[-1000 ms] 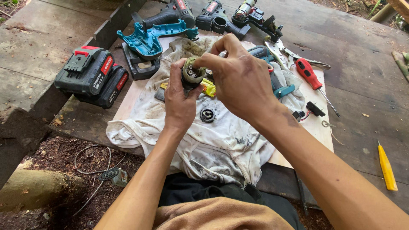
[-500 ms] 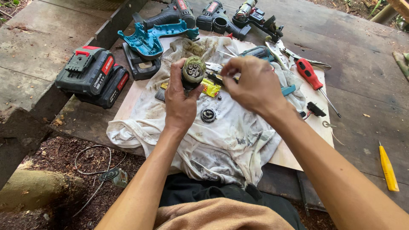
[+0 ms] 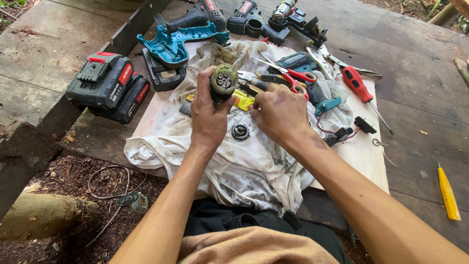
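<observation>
My left hand (image 3: 209,113) holds up a greasy round gear housing (image 3: 223,81), its open end with several small gears facing me. My right hand (image 3: 279,113) is lowered to the stained white cloth (image 3: 244,166), fingers curled downward close to a yellow flat part (image 3: 242,101); I cannot see whether they pinch anything. A small round metal gear ring (image 3: 240,131) lies on the cloth between my two hands. Red-handled scissors (image 3: 293,77) lie just beyond my right hand.
Two black-and-red battery packs (image 3: 108,88) sit at the left. A teal tool shell (image 3: 168,45) and drill parts (image 3: 254,20) lie at the back. A red screwdriver (image 3: 359,85), a black connector with wires (image 3: 364,124) and a yellow tool (image 3: 447,192) lie to the right.
My right hand has come off the gear housing and moved right and down to the cloth. My left hand still holds the housing, whose gear end is now exposed.
</observation>
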